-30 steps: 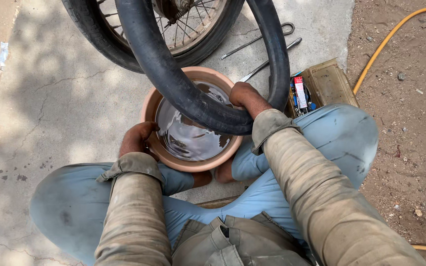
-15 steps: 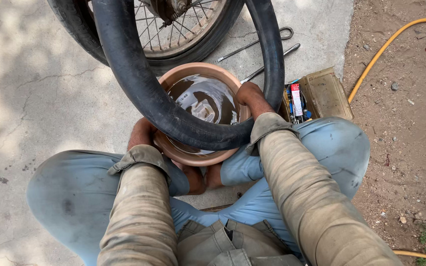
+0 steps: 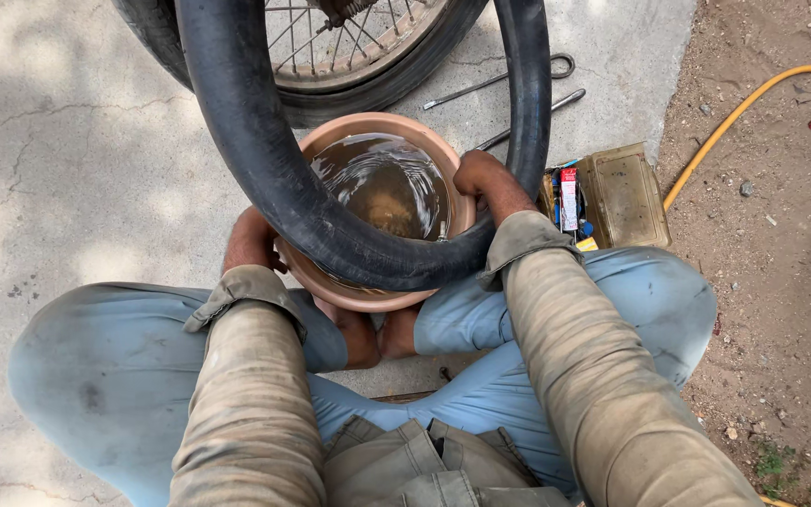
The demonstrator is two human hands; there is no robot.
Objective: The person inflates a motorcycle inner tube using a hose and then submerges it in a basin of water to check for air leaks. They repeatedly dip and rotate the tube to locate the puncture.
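Note:
A black rubber inner tube loops from the top of the view down across a round clay-coloured basin of rippling brown water. My left hand grips the tube at the basin's left rim, mostly hidden behind the tube. At the basin's right rim my right hand holds the tube's other side. The tube's lowest bend lies over the near half of the basin. I squat with my knees either side of the basin, my bare feet under its near edge.
A spoked wheel with its tyre stands just beyond the basin. Two metal tyre levers lie on the concrete behind. An open brass-coloured tin with small tubes sits by my right knee. A yellow hose crosses the dirt at right.
The tube has slid round through my hands and its bend now sits lower over the basin. The water ripples more. My hands stay at the basin's two sides.

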